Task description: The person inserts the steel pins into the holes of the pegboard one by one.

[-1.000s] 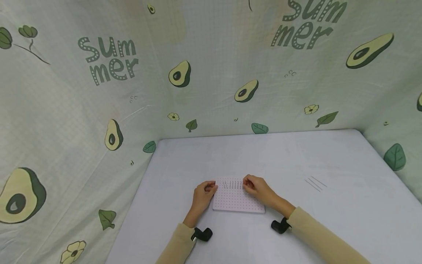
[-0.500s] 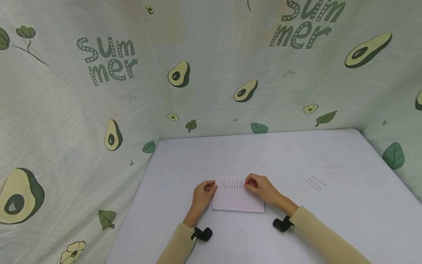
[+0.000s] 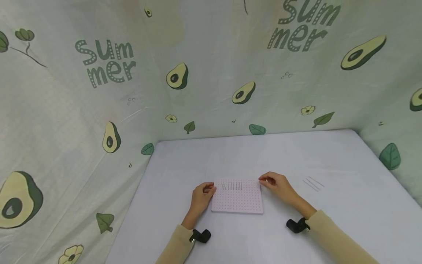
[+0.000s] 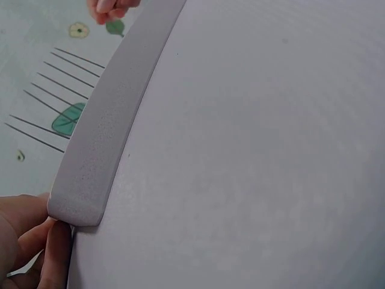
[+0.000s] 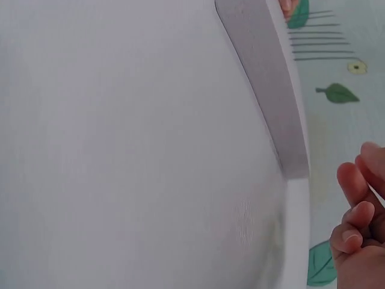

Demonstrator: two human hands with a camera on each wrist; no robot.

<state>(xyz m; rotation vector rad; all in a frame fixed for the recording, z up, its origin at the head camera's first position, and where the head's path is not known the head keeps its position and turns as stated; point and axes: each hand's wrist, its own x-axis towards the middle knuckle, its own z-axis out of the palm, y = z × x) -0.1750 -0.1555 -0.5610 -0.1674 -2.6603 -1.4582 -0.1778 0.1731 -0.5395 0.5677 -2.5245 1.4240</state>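
Note:
A pale pink pegboard (image 3: 237,200) with rows of small holes lies on the table. Several thin metal pins (image 3: 232,186) stand in a row near its far edge; the leftmost ones lean. At the board's far left corner, my left hand (image 3: 200,197) grips the edge with thumb and fingers, as the left wrist view (image 4: 33,241) also shows from the side. My right hand (image 3: 280,187) hovers beside the far right corner. Its fingers are loosely bent, and nothing shows between them in the right wrist view.
Three loose pins (image 3: 313,183) lie on the white table (image 3: 283,154), to the right of my right hand. A cloth (image 3: 211,106) printed with avocados and leaves hangs behind the table and along its sides.
My right hand has moved right, from over the row of pins to beside the board's far right corner. The left hand stays at the left edge.

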